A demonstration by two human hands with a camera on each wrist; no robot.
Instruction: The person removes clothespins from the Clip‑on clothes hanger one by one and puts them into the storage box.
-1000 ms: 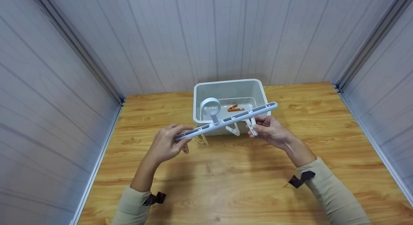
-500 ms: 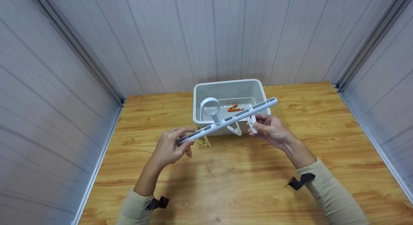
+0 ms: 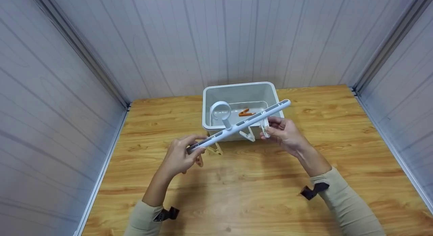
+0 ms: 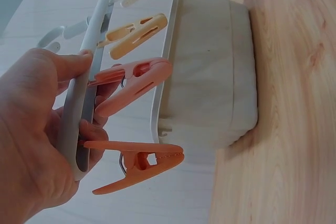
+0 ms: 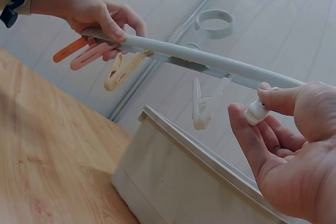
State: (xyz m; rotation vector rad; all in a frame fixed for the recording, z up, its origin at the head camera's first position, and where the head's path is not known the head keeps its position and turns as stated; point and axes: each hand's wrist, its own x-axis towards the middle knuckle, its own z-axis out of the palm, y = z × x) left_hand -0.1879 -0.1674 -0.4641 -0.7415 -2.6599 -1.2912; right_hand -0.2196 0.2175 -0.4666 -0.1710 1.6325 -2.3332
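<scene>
My left hand point(image 3: 179, 156) grips the left end of a white clip hanger point(image 3: 216, 138), a long slotted bar with a round hook on top. The bar tilts, its right end higher. From it hang an orange clothespin point(image 4: 152, 172), a pink clothespin point(image 4: 136, 93), a pale yellow clothespin point(image 4: 139, 38) and a white clothespin point(image 5: 202, 114). My right hand point(image 3: 286, 136) pinches another white clothespin point(image 5: 256, 113) between thumb and fingers, right at the underside of the bar's right half. The top of that clothespin is hidden behind the bar in the head view.
Behind the hanger a light grey plastic bin point(image 3: 236, 92) stands on the wooden table point(image 3: 223, 195). One orange clothespin point(image 3: 246, 113) lies on its bottom. The bar passes over the bin's front rim. Panelled white walls point(image 3: 216, 40) close in the back and both sides.
The hanger's right end has risen, while its left end has moved slightly right and down with my left hand. My right hand has lifted its white clothespin slightly, close under the bar.
</scene>
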